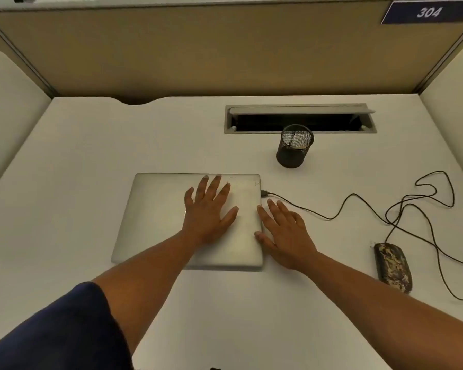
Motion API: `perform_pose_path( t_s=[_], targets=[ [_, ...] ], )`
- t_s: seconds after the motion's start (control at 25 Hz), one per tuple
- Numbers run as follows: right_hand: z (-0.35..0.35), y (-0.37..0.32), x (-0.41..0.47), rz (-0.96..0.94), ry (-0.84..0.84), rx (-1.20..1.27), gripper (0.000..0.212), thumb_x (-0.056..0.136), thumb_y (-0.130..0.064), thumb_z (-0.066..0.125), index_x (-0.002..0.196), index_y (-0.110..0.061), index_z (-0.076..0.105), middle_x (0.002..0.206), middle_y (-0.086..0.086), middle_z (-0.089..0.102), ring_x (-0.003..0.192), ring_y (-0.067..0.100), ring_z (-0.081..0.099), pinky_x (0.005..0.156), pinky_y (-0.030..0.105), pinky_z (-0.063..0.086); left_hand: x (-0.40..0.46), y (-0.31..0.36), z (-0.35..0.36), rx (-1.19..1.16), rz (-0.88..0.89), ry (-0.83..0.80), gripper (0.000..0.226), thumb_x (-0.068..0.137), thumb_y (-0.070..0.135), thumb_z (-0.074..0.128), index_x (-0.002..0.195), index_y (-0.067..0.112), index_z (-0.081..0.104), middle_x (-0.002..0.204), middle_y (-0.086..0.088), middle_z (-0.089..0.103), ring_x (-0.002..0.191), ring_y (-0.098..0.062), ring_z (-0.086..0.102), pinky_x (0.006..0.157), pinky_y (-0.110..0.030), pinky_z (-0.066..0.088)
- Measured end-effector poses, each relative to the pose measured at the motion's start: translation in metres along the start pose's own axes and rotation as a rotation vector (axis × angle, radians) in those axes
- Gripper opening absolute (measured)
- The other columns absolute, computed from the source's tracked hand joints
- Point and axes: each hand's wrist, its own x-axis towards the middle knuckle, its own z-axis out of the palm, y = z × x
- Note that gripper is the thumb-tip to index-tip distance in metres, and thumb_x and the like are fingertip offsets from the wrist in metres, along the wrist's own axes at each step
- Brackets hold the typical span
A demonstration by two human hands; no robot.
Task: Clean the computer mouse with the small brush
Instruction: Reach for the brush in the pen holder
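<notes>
Mouse (392,267) small, light, hard, smooth; hold by sides, mind thin cable (358,198). Left hand (209,209) flat on closed laptop (155,217). Right hand (285,231) flat, holding nothing.

Laptop (171,217) centre frame: brushed silver metal lid, matt, soft sheen. Desk (64,161): smooth matt off-white laminate. Pen cup (294,146) upper centre: black wire mesh metal. Cable tray (300,118) behind it: grey metal, matt flap. Mouse (392,267) right edge: mottled camo-pattern shell, looks plastic, low gloss. Cable (358,201): thin black, looks rubbery. Partition (198,54) top: tan, looks like fabric. Sleeve (51,329) lower left: dark blue cloth.
</notes>
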Motion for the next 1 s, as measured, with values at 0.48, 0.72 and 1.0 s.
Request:
perform_pose_path(
  t_s=[0.48,0.72,1.0],
  targets=[
    [-0.002,0.010,0.010,-0.005,0.009,0.000,0.068,0.100,-0.064,0.027,0.163,-0.038,0.020,0.170,-0.001,0.026,0.157,0.023,0.019,0.119,0.049,0.021,0.055,0.024,-0.027,0.077,0.005,-0.480,0.088,0.097,0.062,0.058,0.168,0.028,0.018,0.176,-0.006,0.007,0.161,-0.035,0.008,0.126,-0.057,0.026],
    [-0.032,0.020,0.030,0.071,0.208,0.302,0.058,0.102,-0.039,0.056,0.155,-0.020,0.042,0.147,0.005,0.058,0.131,0.028,0.056,0.108,0.044,0.044,0.061,0.032,-0.045,0.109,0.016,-0.619,0.126,0.067,0.053,0.096,0.165,0.024,0.022,0.175,-0.004,-0.002,0.158,-0.039,0.006,0.122,-0.057,0.035],
    [-0.098,0.030,0.074,0.437,0.619,0.726,0.064,0.098,-0.027,0.066,0.154,-0.017,0.038,0.102,0.002,0.069,0.096,0.020,0.064,0.084,0.031,0.047,0.058,0.035,-0.044,0.096,0.002,-0.611,0.127,0.059,0.048,0.101,0.159,0.022,0.027,0.173,-0.001,0.001,0.157,-0.039,0.008,0.115,-0.060,0.041]
  ],
)
